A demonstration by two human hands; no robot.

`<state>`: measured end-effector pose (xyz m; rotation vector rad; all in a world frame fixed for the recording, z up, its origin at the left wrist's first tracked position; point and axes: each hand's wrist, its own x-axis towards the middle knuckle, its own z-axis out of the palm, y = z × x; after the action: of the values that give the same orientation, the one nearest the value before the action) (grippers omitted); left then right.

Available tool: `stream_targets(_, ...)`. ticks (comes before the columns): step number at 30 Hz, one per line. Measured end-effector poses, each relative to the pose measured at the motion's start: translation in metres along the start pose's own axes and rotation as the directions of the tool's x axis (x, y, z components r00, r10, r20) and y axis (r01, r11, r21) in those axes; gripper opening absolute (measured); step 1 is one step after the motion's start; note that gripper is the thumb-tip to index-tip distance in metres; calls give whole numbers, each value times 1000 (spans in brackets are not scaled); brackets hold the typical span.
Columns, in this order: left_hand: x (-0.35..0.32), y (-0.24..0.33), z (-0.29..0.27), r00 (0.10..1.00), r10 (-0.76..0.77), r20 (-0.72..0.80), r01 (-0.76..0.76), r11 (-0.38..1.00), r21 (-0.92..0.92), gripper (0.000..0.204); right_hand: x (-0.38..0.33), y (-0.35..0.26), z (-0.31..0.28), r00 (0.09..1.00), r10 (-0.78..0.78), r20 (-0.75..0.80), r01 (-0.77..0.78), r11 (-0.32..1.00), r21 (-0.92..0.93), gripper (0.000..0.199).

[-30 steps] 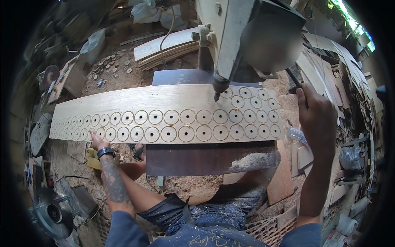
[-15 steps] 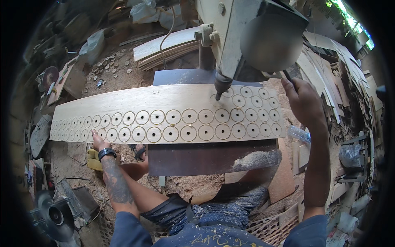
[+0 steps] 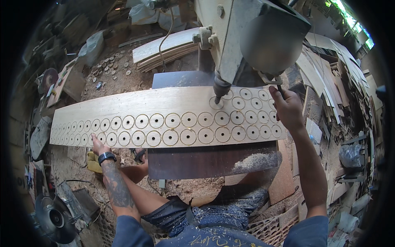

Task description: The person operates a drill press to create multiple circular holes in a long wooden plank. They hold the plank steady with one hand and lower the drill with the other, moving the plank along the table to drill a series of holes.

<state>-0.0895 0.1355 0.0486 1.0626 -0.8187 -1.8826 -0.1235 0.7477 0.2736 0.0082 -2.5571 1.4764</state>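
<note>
A long, pale plywood board [image 3: 103,105], tapering to the left, lies across the dark table [image 3: 197,162] of a drill press. Rows of round cut rings with small centre holes cover much of it. My left hand [image 3: 98,147] grips the board's near edge toward its left end, thumb on top; the fingers beneath are hidden. Above the board's right part, the drill press head [image 3: 228,37] carries a chuck [image 3: 221,85] whose bit meets the wood within a ring. My right hand [image 3: 289,108] is closed around the press's lever handle [image 3: 279,87], right of the head.
Behind the press lies a stack of curved plywood boards [image 3: 164,47], with small wooden discs [image 3: 109,66] scattered on the floor to its left. Sawdust [image 3: 255,160] sits on the table's right corner. A fan [image 3: 55,218] stands at lower left. Offcut sheets [image 3: 329,78] lean at right.
My right hand has come nearer and a little left, bringing the lever with it. The chuck sits slightly lower over the board. My left hand keeps its grip.
</note>
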Motion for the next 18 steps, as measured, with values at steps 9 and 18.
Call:
stream_targets(9, 4, 0, -2, 999, -7, 34, 6, 1000, 7, 63, 8, 27, 12, 982, -170, -82, 160, 980, -120, 46)
stream_targets(18, 9, 0, -6, 995, -70, 67, 68, 997, 41, 53, 14, 42, 27, 929, -327, -171, 303, 941, -151, 42)
